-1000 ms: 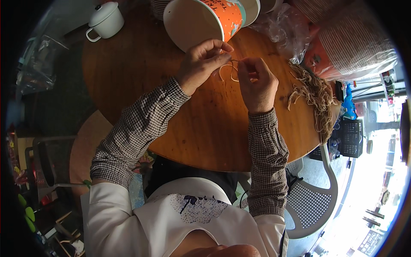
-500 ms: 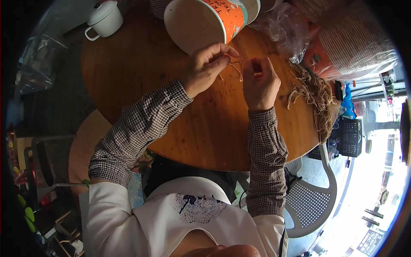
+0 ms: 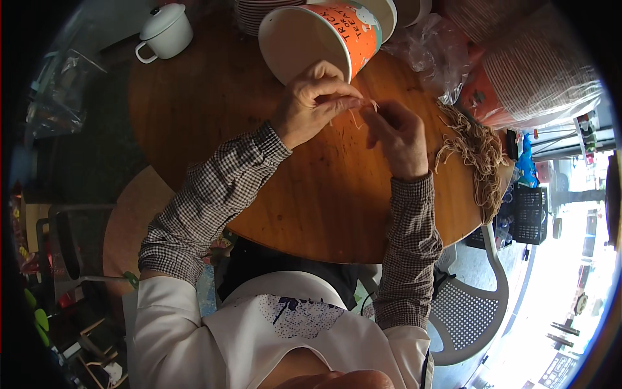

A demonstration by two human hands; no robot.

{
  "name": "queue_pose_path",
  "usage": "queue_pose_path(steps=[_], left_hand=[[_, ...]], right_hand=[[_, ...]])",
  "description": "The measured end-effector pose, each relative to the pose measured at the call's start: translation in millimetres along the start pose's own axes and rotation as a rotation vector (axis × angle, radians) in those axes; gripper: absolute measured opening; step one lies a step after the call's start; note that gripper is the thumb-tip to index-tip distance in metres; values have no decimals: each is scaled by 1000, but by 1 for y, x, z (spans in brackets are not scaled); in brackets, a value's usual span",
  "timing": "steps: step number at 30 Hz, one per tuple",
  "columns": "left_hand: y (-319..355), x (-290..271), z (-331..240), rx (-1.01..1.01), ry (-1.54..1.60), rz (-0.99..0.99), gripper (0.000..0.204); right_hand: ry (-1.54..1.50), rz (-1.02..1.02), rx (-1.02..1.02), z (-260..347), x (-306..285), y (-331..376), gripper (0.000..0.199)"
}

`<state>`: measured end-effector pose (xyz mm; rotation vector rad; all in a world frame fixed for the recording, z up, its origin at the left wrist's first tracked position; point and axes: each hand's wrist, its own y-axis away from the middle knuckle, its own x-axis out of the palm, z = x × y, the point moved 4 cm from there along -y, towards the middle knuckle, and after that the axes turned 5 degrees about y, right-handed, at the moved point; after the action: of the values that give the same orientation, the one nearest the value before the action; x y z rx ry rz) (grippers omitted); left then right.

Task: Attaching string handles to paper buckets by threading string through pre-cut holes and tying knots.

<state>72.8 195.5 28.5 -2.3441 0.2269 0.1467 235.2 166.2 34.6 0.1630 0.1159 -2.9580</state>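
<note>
While the left hand [image 3: 312, 105] pinches a thin tan string [image 3: 356, 120] between thumb and fingers, the right hand [image 3: 400, 135], fingers curled, grips it just alongside; its slack hangs between them, above the wooden desk [image 3: 311, 207], near an orange paper bucket [image 3: 360, 43].

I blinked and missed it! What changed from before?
The left hand and right hand moved closer together: half a second ago there was a little gap between their fingertips, and now they come together at the thin string. Nothing was clearly picked up or let go. The string pile, orange bucket and white mug stayed put.
</note>
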Motion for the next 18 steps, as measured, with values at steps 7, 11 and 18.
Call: queue_pose_path(steps=[7,11,18], left_hand=[[-1,3,-4,91,113,78,14],[-1,0,6,96,38,75,13],[7,24,-18,450,-406,203,15]], right_hand=[[-202,113,-3,19,-11,13,9],[-663,515,-200,29,-21,21,12],[-767,939,-394,28,-5,29,14]])
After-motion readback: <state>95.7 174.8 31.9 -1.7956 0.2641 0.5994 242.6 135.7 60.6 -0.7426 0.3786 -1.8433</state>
